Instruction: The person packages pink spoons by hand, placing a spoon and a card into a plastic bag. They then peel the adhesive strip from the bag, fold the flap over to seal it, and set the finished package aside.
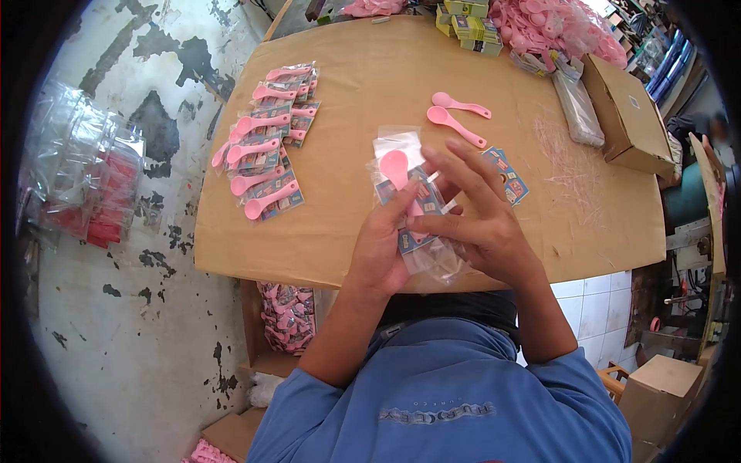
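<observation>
My left hand [380, 239] is closed on a pink spoon [394, 167], its thumb pressing the handle against a blue printed card [417, 238]. Clear plastic film surrounds the card, and a loose part of this plastic bag [442, 262] hangs below my hands. Over the same bundle, my right hand [482, 216] has its fingers spread apart, while its thumb touches the lower part of the handle. Beside my right fingers, more printed cards [509, 176] lie on the table. Two loose pink spoons [457, 127] rest just beyond them.
Several spoons with cards [270, 202] lie in overlapping rows on the brown-covered table [340, 100]. A pink spoon heap [532, 27], stacked yellow card bundles [472, 27] and a cardboard box [627, 116] line the far right. Bags of clear plastic [73, 154] hang at left.
</observation>
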The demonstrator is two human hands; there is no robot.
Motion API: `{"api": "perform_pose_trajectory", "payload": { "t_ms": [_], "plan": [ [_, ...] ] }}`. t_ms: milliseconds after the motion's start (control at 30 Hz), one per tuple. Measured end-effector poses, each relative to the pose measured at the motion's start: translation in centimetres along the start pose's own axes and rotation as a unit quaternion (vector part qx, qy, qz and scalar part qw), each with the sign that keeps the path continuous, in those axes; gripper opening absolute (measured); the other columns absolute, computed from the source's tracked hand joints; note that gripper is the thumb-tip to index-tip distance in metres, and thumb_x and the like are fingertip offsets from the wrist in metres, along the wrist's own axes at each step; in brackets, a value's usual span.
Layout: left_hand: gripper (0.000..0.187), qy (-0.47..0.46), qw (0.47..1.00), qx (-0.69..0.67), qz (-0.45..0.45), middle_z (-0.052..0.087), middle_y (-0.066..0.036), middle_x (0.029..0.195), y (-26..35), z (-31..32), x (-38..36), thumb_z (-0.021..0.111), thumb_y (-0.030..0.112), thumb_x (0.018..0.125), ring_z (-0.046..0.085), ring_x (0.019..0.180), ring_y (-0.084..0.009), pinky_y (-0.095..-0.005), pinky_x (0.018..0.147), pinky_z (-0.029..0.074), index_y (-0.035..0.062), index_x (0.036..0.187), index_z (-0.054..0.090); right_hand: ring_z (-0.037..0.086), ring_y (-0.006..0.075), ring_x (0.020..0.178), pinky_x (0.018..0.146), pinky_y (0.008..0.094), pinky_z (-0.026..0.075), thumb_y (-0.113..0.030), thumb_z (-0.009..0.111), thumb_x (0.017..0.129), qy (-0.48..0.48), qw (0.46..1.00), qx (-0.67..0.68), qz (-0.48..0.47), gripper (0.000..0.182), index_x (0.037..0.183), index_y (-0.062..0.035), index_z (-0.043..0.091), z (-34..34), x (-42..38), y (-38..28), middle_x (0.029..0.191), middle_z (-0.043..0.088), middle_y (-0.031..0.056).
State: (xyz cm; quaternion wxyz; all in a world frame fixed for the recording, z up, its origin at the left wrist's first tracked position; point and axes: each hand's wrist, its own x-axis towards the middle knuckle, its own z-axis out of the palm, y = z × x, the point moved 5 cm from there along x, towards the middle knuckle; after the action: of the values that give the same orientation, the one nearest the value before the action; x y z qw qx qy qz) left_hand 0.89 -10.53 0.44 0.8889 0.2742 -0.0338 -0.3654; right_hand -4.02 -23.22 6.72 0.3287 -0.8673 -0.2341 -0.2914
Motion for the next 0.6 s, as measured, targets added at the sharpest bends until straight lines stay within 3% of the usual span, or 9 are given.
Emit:
{"api": "perform_pose_trajectory", "payload": {
  "t_ms": [67,167,200,300,333,433,467,567,600],
  "plan": [
    [0.057,0.004,1.000,-0.009,-0.006,0.056,-0.019,0.148,-0.1,-0.7,0.3,0.047,0.036,0.113,0.057,0.137,-0.0310,-0.0471,0.115,0.049,0.0048,0.160,0.037,0.053,0.0351,0.140,0.110,0.0426,0.046,-0.005,0.076,0.084,0.030,0.998,0.049,-0.016,0.034,0.114,-0.0204,0.082,-0.5,0.4,-0.1,0.147,0.063,0.0123],
    [0.061,0.021,0.999,0.015,0.044,0.056,-0.020,0.150,0.7,-1.3,0.3,0.048,0.037,0.113,0.059,0.136,-0.0298,-0.0458,0.117,0.045,0.0025,0.161,0.033,0.065,0.0312,0.123,0.102,0.0393,0.050,-0.005,0.078,0.085,0.030,0.963,0.258,0.070,0.028,0.113,-0.0105,0.081,-1.4,-0.5,2.0,0.138,0.069,0.0128],
    [0.063,0.026,0.997,0.030,0.069,0.056,-0.020,0.151,1.2,-1.3,0.4,0.048,0.038,0.113,0.059,0.136,-0.0290,-0.0453,0.119,0.043,0.0012,0.162,0.031,0.069,0.0208,0.098,0.089,0.0341,0.051,-0.006,0.079,0.090,0.057,0.961,0.262,0.075,0.026,0.116,-0.0022,0.077,-1.7,-0.7,2.2,0.110,0.075,0.0084],
    [0.068,-0.046,0.984,0.145,0.095,0.055,-0.023,0.152,2.2,0.1,-0.3,0.049,0.042,0.112,0.059,0.136,-0.0295,-0.0456,0.123,0.036,0.0005,0.163,0.028,0.063,0.0110,0.085,0.078,0.0294,0.050,-0.007,0.077,0.094,0.072,0.898,0.330,0.283,0.038,0.130,-0.0026,0.068,-1.3,-1.7,2.2,0.089,0.067,0.0027],
    [0.063,-0.084,0.980,0.158,0.090,0.057,-0.024,0.150,2.2,0.1,-0.2,0.056,0.031,0.111,0.059,0.135,-0.0263,-0.0408,0.117,0.043,-0.0010,0.160,0.033,0.061,0.0091,0.083,0.076,0.0277,0.049,-0.007,0.078,0.095,0.060,0.889,0.341,0.299,0.042,0.134,-0.0027,0.065,-1.0,-1.9,2.1,0.086,0.064,0.0015],
    [0.060,-0.030,0.952,0.282,0.117,0.066,-0.023,0.140,1.8,1.3,-0.5,0.065,0.016,0.106,0.065,0.127,-0.0210,-0.0341,0.107,0.051,-0.0026,0.157,0.039,0.058,0.0058,0.079,0.072,0.0247,0.047,-0.006,0.077,0.095,0.035,0.860,0.379,0.339,0.052,0.143,-0.0027,0.055,0.1,-2.6,2.3,0.084,0.060,-0.0003],
    [0.051,-0.003,0.957,0.269,0.110,0.073,-0.021,0.128,1.7,1.0,-0.6,0.068,0.005,0.103,0.070,0.114,-0.0151,-0.0275,0.095,0.056,-0.0044,0.149,0.050,0.059,0.0062,0.078,0.073,0.0250,0.048,-0.006,0.077,0.095,0.036,0.850,0.392,0.350,0.054,0.143,-0.0026,0.054,0.5,-2.9,2.4,0.086,0.062,0.0005],
    [0.043,0.051,0.943,0.298,0.139,0.072,-0.027,0.127,1.4,-0.5,-1.0,0.064,0.005,0.104,0.072,0.114,-0.0217,-0.0330,0.099,0.057,-0.0054,0.144,0.055,0.063,0.0082,0.081,0.074,0.0261,0.050,-0.005,0.077,0.095,0.074,0.821,0.418,0.382,0.049,0.140,-0.0014,0.055,0.6,-3.1,2.5,0.094,0.067,0.0032],
    [0.038,0.052,0.947,0.279,0.154,0.075,-0.024,0.121,1.4,-0.5,-1.0,0.065,0.004,0.104,0.074,0.108,-0.0199,-0.0317,0.096,0.058,-0.0050,0.141,0.059,0.064,0.0090,0.082,0.074,0.0266,0.051,-0.005,0.077,0.095,0.094,0.811,0.422,0.394,0.047,0.138,-0.0010,0.057,0.5,-3.3,2.6,0.096,0.068,0.0042]
  ]
}}
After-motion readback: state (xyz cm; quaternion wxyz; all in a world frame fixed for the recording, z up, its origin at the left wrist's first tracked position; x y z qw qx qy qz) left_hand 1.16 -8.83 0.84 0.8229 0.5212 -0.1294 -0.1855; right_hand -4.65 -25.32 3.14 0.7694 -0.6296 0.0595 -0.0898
